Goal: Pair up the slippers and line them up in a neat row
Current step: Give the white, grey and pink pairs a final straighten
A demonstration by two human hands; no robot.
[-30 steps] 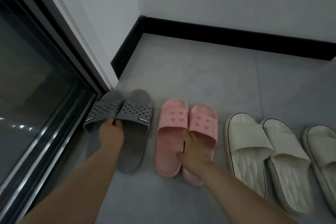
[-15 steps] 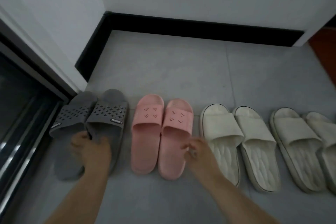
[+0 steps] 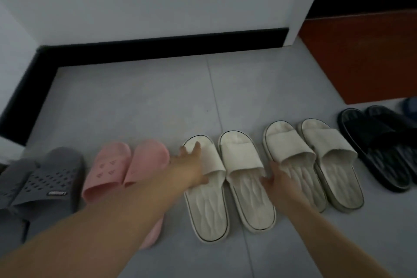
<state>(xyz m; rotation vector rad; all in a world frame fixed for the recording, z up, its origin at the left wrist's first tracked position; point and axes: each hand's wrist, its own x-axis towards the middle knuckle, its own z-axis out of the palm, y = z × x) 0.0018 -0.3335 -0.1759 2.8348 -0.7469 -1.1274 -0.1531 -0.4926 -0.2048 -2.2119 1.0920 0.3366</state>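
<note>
Slippers stand in a row on the grey floor, toes toward the wall: a grey pair point(image 3: 42, 178), a pink pair point(image 3: 112, 165), a cream pair with dark edging point(image 3: 237, 178), a second cream pair point(image 3: 316, 160) and a black pair point(image 3: 379, 142). My left hand point(image 3: 191, 165) lies over the strap of the left dark-edged cream slipper, fingers spread. My right hand point(image 3: 279, 183) rests between the two cream pairs, touching the inner slipper of each; whether it grips one is unclear. My left forearm hides part of the right pink slipper.
A white wall with a black skirting board point(image 3: 158, 49) runs behind the row. A reddish-brown floor area point(image 3: 361, 56) lies at the back right. A blue object point(image 3: 410, 106) shows at the right edge.
Both hands have left the grey and pink pairs and moved right to the cream slippers. The view has swung right, bringing the black pair into sight.
</note>
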